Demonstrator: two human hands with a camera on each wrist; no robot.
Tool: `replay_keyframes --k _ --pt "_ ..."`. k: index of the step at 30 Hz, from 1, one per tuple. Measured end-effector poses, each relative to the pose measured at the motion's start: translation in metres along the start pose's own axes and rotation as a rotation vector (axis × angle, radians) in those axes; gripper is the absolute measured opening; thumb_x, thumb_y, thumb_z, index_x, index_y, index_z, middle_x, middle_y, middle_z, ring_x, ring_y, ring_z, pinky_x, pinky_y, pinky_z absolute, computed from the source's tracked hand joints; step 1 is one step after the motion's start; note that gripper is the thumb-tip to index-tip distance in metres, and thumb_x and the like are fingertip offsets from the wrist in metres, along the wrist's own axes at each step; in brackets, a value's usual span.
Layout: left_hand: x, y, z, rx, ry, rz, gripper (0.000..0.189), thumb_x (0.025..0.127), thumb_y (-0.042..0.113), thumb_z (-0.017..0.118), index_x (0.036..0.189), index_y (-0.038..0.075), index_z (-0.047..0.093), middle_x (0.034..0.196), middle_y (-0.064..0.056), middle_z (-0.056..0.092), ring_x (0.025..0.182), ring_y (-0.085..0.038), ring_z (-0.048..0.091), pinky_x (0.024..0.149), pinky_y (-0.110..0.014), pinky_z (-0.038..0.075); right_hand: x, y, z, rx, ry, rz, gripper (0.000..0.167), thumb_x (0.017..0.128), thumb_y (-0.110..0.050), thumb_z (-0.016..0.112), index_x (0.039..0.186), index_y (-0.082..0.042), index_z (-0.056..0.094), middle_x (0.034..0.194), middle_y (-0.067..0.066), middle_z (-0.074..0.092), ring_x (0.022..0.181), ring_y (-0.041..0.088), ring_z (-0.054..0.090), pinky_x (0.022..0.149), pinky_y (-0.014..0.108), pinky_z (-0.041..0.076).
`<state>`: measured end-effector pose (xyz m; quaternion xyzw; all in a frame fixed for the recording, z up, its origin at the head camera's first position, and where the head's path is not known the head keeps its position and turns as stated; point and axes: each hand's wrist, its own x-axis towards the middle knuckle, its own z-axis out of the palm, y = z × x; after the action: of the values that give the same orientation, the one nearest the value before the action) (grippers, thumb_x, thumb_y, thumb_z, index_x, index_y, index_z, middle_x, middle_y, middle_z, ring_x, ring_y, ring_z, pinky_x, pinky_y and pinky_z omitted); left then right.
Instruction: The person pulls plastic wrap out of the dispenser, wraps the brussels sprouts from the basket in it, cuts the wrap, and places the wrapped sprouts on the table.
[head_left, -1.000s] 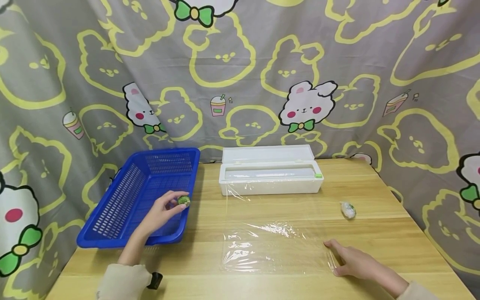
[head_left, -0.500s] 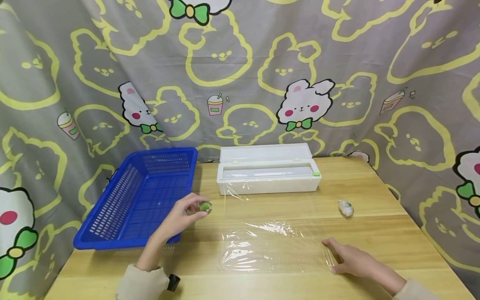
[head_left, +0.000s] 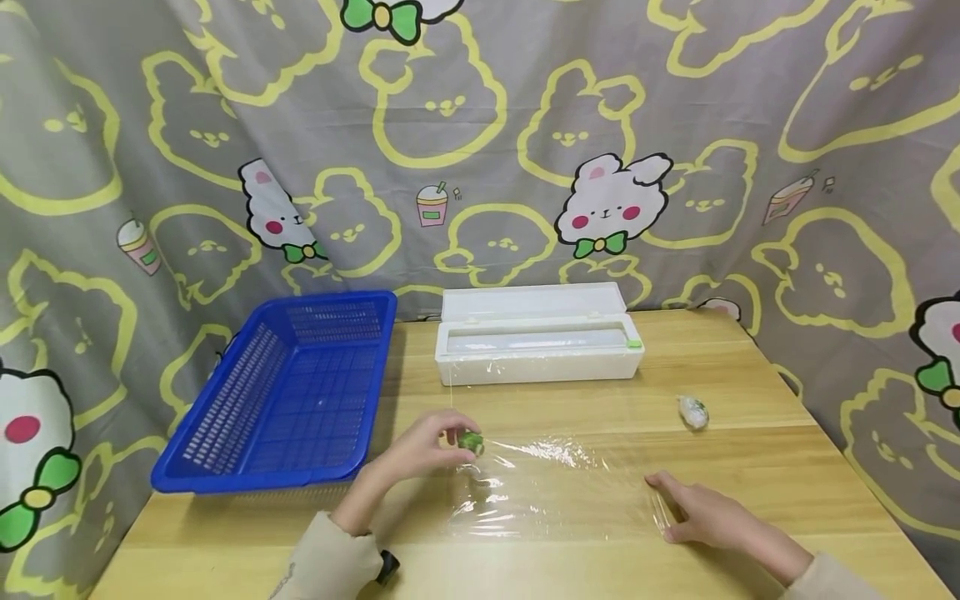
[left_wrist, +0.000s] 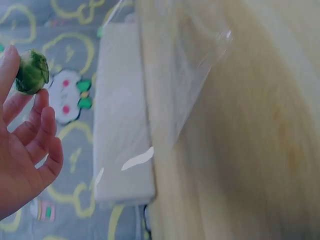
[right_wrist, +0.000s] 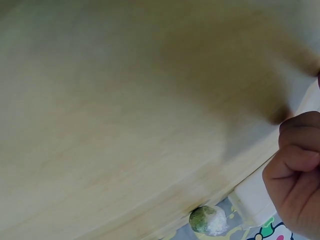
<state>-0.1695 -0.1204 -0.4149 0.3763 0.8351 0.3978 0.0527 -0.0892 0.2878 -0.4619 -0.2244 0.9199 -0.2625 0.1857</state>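
One blue basket (head_left: pixel 225 485) sits by the worktop (head_left: pixel 187 552)'s left edge. The left hand (head_left: pixel 425 446) has just carried a sprout (head_left: pixel 471 442) from beside it to the film (head_left: pixel 558 454)'s left margin, apparently bringing the two together; contact is unclear. Thumb and fingertips pinch the sprout, other fingers loosely bent. The film runs forward from the box (head_left: pixel 540 368) at the back edge. The right hand (head_left: pixel 708 514), thumb and forefinger parted, other fingers curled, holds the film's right margin; a wrapped bundle (head_left: pixel 693 412) lies toward the right edge.
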Motion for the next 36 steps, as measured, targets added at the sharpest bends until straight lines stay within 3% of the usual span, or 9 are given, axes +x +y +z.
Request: replay_keyframes --k 3,8,13,17,24,27,31,36 --pt "0.011 0.001 0.011 0.015 -0.046 -0.009 0.026 0.074 0.016 0.074 0.097 0.006 0.066 0.079 0.003 0.061 0.070 -0.005 0.050 0.064 -0.021 0.045 0.000 0.000 0.000 -0.009 0.003 0.000 0.068 0.074 -0.032 0.070 0.125 0.002 0.041 0.089 0.011 0.064 0.076 0.014 0.055 0.065 0.046 0.046" --pt "0.024 0.005 0.030 0.038 -0.097 -0.030 0.028 0.072 0.021 0.076 0.095 0.009 0.066 0.078 0.005 0.061 0.070 -0.006 0.050 0.064 -0.019 0.043 0.000 0.001 0.001 -0.017 0.001 0.007 0.068 0.075 -0.033 0.070 0.126 0.001 0.041 0.083 0.005 0.062 0.070 0.009 0.048 0.062 0.038 0.044" --pt "0.034 0.012 0.050 0.081 -0.174 -0.070 0.030 0.069 0.022 0.077 0.095 0.012 0.065 0.079 0.006 0.062 0.071 -0.009 0.055 0.064 -0.016 0.042 0.001 0.001 0.001 0.003 0.000 0.021 0.068 0.074 -0.030 0.071 0.126 0.002 0.041 0.090 0.015 0.063 0.077 0.019 0.055 0.065 0.048 0.046" --pt "0.041 0.020 0.062 0.141 -0.222 -0.079 0.027 0.072 0.024 0.076 0.094 0.014 0.065 0.080 0.006 0.064 0.068 -0.004 0.055 0.063 -0.014 0.042 0.000 0.000 0.001 0.000 -0.003 0.018 0.069 0.074 -0.030 0.071 0.126 0.002 0.041 0.089 0.015 0.063 0.078 0.021 0.056 0.066 0.050 0.046" --pt "0.049 0.025 0.078 0.307 -0.254 -0.095 0.025 0.075 0.036 0.072 0.089 0.017 0.063 0.072 0.010 0.062 0.061 0.003 0.049 0.059 -0.012 0.039 0.000 -0.001 0.000 -0.032 -0.008 -0.006 0.067 0.076 -0.034 0.069 0.126 0.002 0.041 0.086 0.008 0.064 0.073 0.010 0.053 0.064 0.044 0.046" --pt "0.051 0.028 0.084 0.360 -0.260 -0.101 0.027 0.073 0.041 0.072 0.084 0.017 0.062 0.064 0.013 0.055 0.056 0.002 0.045 0.052 -0.013 0.036 0.000 -0.001 -0.001 -0.035 -0.011 -0.004 0.067 0.076 -0.034 0.069 0.126 0.002 0.040 0.088 0.010 0.064 0.074 0.013 0.054 0.064 0.044 0.046" --pt "0.054 0.031 0.092 0.426 -0.247 -0.100 0.030 0.072 0.045 0.071 0.083 0.018 0.061 0.061 0.014 0.049 0.055 0.000 0.042 0.048 -0.014 0.034 0.000 -0.002 -0.001 -0.023 -0.010 -0.009 0.068 0.076 -0.032 0.069 0.126 0.003 0.040 0.095 0.019 0.063 0.080 0.026 0.059 0.067 0.051 0.046" --pt "0.058 0.032 0.099 0.440 -0.220 -0.141 0.031 0.071 0.044 0.071 0.083 0.017 0.064 0.062 0.013 0.050 0.055 -0.001 0.041 0.047 -0.015 0.034 -0.001 -0.002 0.000 -0.019 -0.017 -0.009 0.068 0.077 -0.032 0.069 0.126 0.005 0.039 0.092 0.018 0.064 0.079 0.028 0.059 0.067 0.053 0.046"
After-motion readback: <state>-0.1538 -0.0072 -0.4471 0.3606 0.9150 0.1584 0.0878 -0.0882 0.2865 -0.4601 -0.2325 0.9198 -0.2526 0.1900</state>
